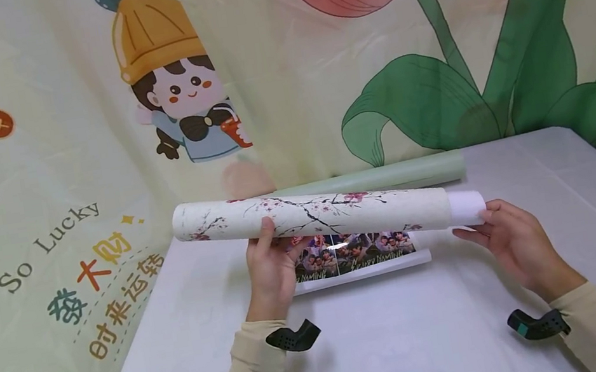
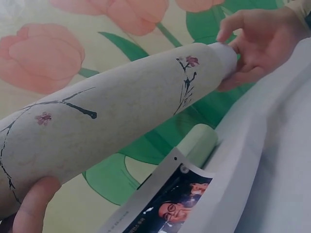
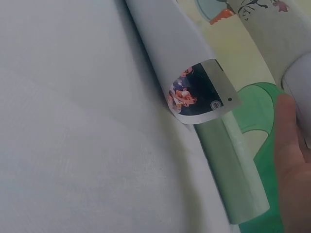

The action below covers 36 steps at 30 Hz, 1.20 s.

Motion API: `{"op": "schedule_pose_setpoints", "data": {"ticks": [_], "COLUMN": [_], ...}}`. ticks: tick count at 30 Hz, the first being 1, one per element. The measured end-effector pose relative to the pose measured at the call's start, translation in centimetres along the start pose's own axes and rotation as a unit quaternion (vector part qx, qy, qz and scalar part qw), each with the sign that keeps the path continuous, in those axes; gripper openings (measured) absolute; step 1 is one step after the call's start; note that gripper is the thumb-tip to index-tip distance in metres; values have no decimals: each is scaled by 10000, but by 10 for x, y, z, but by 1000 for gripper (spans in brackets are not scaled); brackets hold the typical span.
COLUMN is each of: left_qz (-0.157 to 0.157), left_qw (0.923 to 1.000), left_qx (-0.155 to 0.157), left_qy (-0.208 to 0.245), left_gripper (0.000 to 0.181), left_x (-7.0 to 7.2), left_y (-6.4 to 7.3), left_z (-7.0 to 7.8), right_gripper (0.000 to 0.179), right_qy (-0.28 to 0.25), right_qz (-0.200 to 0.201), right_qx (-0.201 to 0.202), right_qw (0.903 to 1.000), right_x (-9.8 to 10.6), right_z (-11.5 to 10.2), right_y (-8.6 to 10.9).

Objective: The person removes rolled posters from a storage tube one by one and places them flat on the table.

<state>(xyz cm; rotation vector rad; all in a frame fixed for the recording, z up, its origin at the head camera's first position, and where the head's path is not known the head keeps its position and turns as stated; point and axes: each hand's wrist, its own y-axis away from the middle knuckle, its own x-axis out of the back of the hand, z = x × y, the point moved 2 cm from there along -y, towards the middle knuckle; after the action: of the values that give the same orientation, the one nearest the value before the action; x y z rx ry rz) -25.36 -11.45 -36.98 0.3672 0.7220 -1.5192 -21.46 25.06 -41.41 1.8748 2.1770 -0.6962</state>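
A long roll of cream wallpaper (image 1: 313, 212) printed with dark branches and pink blossoms is held above the table, nearly level in the head view. My left hand (image 1: 269, 274) grips it left of its middle, thumb on the near side. From the roll's right end sticks out a plain white inner roll (image 1: 466, 208). My right hand (image 1: 520, 243) pinches that white end between thumb and fingers, which the left wrist view also shows (image 2: 262, 46). Below the wallpaper lies a partly curled poster (image 1: 371, 252) with dark pictures of people.
A pale green roll (image 1: 431, 170) lies behind the poster at the table's back edge. White cloth covers the table (image 1: 413, 336). Behind it hangs a printed backdrop (image 1: 283, 85) with tulips and a cartoon figure. Each wrist wears a black device (image 1: 294, 336).
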Motion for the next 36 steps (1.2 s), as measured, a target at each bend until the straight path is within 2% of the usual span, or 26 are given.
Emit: {"op": "schedule_pose_setpoints", "data": {"ticks": [6,10,15,19,23,27,30,36], "left_qz": [53,217,366,512,610,681,778,860], "left_qw": [9999,9994,9983,9983,9980,9976,9968,9957], "left_qx": [93,230,393,265,79,64,152,307], "left_qy": [96,149,231,132,109,126,128,166], "left_gripper": [54,56,56,56,59,59,59,59], "left_x": [-5,-7,-6,-1,4,6,6,1], "left_y": [4,7,10,7,2,0,1,4], "left_z": [-4,-10,-15,-8,1,4,3,-3], "right_gripper": [26,37,49,52,54,57,55,47], "right_qy": [-254,-441,-308,-496,-867,-1389,-1989,-3341], "right_qz": [70,141,394,700,1090,1470,1529,1412], "right_qx": [200,296,137,44,158,379,430,97], "right_qw": [9995,9985,9987,9963,9901,9786,9671,9319], "right_x": [-4,-9,-12,-4,14,32,41,46], "right_z": [6,8,6,1,-4,-6,-5,2], "right_y": [1,3,2,1,0,-1,-1,-3]}}
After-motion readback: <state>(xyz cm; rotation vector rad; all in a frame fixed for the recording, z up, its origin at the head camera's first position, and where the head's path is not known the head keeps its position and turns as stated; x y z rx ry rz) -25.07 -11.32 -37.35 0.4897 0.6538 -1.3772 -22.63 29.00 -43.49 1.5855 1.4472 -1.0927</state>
